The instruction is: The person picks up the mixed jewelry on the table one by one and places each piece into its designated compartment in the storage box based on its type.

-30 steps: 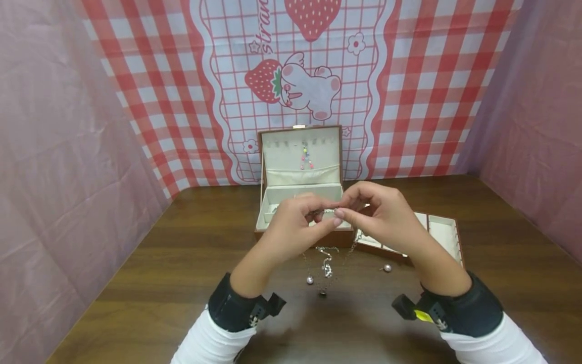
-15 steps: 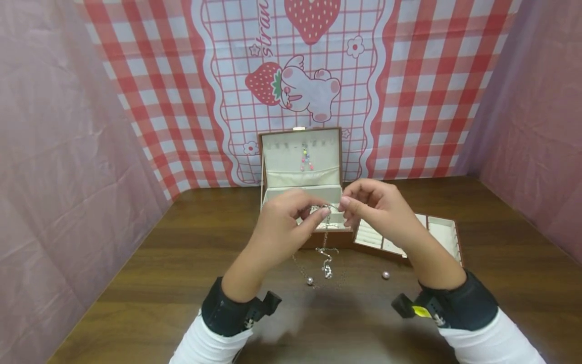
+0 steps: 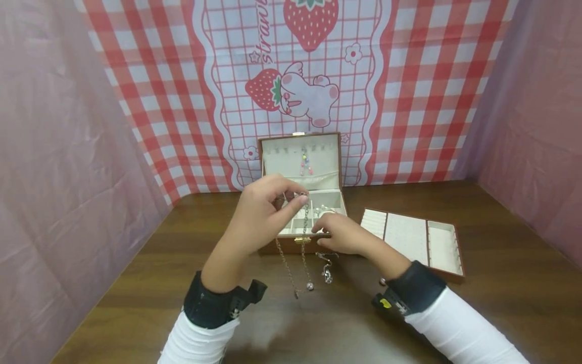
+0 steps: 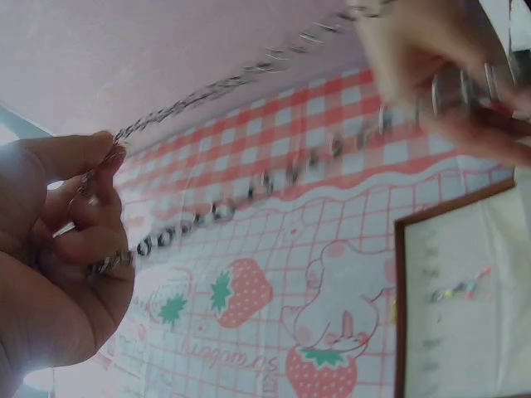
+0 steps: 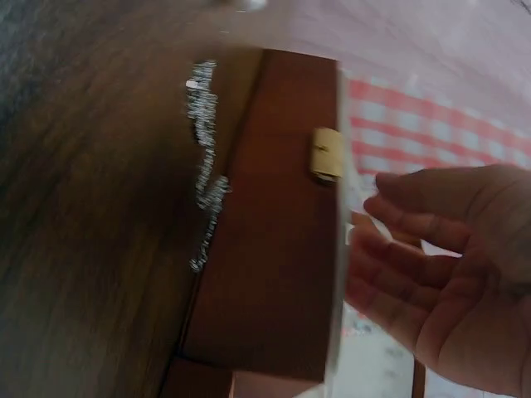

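Chain [image 3: 303, 237] — pinched at its top by the left hand [image 3: 261, 212] at frame centre, ends hanging in front of the box [image 3: 302, 202]. Right hand [image 3: 341, 235] — fingers loosely extended, nothing gripped, laid at the box's front edge (clasp just beside). Second necklace [image 3: 326, 265] lies on the table [image 3: 136, 283] below; tray [image 3: 411, 237] at right.

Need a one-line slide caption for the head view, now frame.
Left hand pinches a silver chain dangling above the table while the right hand rests at the open jewelry box.
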{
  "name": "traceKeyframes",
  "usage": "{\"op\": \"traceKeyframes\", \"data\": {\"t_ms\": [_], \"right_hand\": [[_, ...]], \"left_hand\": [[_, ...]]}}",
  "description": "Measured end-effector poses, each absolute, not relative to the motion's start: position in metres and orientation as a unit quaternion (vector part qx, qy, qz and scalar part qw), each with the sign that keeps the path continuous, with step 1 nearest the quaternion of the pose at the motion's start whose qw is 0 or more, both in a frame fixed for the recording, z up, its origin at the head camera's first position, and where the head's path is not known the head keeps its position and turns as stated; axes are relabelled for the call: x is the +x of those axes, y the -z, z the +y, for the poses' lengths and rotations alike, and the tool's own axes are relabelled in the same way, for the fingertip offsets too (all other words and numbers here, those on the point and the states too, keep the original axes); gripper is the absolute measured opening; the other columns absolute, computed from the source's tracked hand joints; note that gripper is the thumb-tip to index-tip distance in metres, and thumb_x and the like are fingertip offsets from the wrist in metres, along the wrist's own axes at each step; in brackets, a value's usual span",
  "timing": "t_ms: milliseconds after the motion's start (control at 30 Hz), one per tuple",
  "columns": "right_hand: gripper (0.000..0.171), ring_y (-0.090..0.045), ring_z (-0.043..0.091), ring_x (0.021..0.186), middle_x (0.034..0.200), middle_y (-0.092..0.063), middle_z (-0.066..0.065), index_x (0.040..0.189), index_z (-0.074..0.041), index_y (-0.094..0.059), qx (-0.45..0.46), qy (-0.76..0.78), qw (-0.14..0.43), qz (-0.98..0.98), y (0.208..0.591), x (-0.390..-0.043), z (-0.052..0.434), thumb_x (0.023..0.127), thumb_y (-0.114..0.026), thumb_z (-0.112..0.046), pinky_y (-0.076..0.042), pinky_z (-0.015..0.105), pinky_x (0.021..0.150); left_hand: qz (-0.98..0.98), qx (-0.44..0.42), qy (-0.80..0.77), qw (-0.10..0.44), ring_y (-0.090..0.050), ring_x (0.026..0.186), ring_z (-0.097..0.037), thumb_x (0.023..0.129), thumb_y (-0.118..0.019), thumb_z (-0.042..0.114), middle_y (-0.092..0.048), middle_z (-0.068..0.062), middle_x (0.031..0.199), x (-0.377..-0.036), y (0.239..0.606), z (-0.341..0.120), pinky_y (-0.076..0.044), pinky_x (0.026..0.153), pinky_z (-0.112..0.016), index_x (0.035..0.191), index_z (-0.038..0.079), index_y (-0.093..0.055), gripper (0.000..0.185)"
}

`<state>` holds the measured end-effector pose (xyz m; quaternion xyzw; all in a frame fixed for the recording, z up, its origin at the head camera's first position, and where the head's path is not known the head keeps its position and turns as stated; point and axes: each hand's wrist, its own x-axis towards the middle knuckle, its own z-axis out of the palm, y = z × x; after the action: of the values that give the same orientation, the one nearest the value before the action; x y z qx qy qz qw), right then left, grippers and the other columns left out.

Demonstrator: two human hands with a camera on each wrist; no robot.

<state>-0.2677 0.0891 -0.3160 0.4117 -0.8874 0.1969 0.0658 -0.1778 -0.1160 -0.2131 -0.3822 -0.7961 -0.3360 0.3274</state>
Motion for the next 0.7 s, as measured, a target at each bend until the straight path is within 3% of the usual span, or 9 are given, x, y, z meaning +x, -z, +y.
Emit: {"op": "traceKeyframes", "data": {"t_ms": [100, 200, 400, 700], "right_hand": [[0.012, -0.063, 0.021, 0.077, 0.079, -0.066, 0.001, 0.083, -0.007, -0.070, 0.406, -0.152, 0.083, -0.897, 0.321, -0.271, 0.080, 0.075, -0.071, 0.001, -0.053, 0.038, 0.075], [0.021, -0.059, 0.018, 0.067, 0.068, -0.061, -0.002, 0.073, -0.011, -0.065, 0.394, -0.121, 0.105, -0.905, 0.324, -0.272, 0.075, 0.069, -0.065, 0.009, -0.052, 0.035, 0.067], [0.032, -0.061, 0.020, 0.071, 0.072, -0.064, 0.000, 0.072, -0.013, -0.064, 0.374, -0.096, 0.132, -0.913, 0.325, -0.268, 0.072, 0.061, -0.062, 0.017, -0.053, 0.038, 0.070], [0.028, -0.059, 0.021, 0.066, 0.069, -0.057, -0.003, 0.069, -0.013, -0.057, 0.393, -0.063, 0.168, -0.902, 0.330, -0.263, 0.069, 0.063, -0.071, 0.011, -0.052, 0.038, 0.060]], "left_hand": [[-0.815, -0.376, 0.330, 0.294, -0.051, 0.066, -0.009, 0.089, -0.071, 0.011, -0.062, 0.002, 0.079, -0.184, 0.200, -0.120, -0.045, 0.057, -0.026, 0.092, 0.007, -0.073, 0.005], [-0.827, -0.363, 0.331, 0.273, -0.053, 0.069, -0.011, 0.090, -0.071, 0.012, -0.063, 0.000, 0.081, -0.190, 0.184, -0.122, -0.046, 0.059, -0.027, 0.094, 0.006, -0.072, 0.007], [-0.844, -0.335, 0.325, 0.265, -0.055, 0.068, -0.014, 0.092, -0.069, 0.014, -0.063, -0.003, 0.082, -0.206, 0.163, -0.120, -0.045, 0.060, -0.028, 0.096, 0.004, -0.072, 0.011], [-0.877, -0.269, 0.313, 0.246, -0.051, 0.067, -0.018, 0.094, -0.066, 0.020, -0.062, -0.005, 0.077, -0.244, 0.154, -0.125, -0.043, 0.060, -0.028, 0.100, 0.006, -0.072, 0.016]]}}
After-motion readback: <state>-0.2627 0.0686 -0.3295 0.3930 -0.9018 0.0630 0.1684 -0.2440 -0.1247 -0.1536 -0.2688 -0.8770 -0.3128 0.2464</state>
